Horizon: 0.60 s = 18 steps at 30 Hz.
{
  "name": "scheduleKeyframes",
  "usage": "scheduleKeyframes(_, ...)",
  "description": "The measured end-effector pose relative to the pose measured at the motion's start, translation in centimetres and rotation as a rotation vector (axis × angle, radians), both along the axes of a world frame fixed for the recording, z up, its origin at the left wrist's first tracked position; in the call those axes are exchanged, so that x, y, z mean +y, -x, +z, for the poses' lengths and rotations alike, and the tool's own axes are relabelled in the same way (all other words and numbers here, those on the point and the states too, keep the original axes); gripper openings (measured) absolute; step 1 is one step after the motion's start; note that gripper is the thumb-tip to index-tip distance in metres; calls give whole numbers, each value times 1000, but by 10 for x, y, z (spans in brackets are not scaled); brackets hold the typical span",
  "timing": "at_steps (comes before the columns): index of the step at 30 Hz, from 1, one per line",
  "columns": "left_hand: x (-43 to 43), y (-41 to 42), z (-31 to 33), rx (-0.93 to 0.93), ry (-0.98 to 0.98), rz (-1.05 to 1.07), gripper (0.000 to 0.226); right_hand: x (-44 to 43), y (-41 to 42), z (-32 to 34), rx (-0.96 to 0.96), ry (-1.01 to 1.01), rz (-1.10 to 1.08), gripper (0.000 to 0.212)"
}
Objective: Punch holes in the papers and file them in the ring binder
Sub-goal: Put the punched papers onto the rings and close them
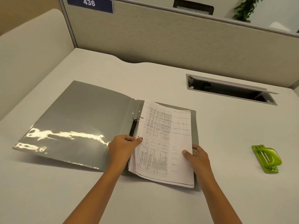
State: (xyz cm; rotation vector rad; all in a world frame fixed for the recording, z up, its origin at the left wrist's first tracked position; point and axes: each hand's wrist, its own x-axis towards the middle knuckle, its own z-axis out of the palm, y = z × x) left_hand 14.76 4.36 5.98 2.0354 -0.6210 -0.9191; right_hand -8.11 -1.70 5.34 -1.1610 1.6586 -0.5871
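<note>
White numerals "436" stand on a dark blue sign fixed at the top of the cubicle partition, while the handwriting and printed tables on the papers are too small to read.

One view only, worn on the person's head, looking forward and steeply down across the pale grey worktop. Wide lens: edges bow, and the beige fabric partition wall slants along the top. It sits close, both bare forearms running up from the bottom edge to mid-frame. The open grey plastic ring binder fills the centre-left, the lime-green hole punch out at right.
</note>
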Motion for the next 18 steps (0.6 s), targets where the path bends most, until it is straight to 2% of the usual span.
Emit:
scheduleKeyframes(6,1,0,-2,10,28,19,16,-3,4,-3,-88,-81,-2,32)
scheduleKeyframes(10,3,-4,-6,139,59,27,12,-6,7,-3,-133,-145,11,27)
scheduleKeyframes(15,7,-5,-7,389,104,60,21,-5,8,-1,-169,-170,12,24)
scheduleKeyframes(18,8,-5,-6,447,142,63,20,-4,8,2,-189,-171,13,24)
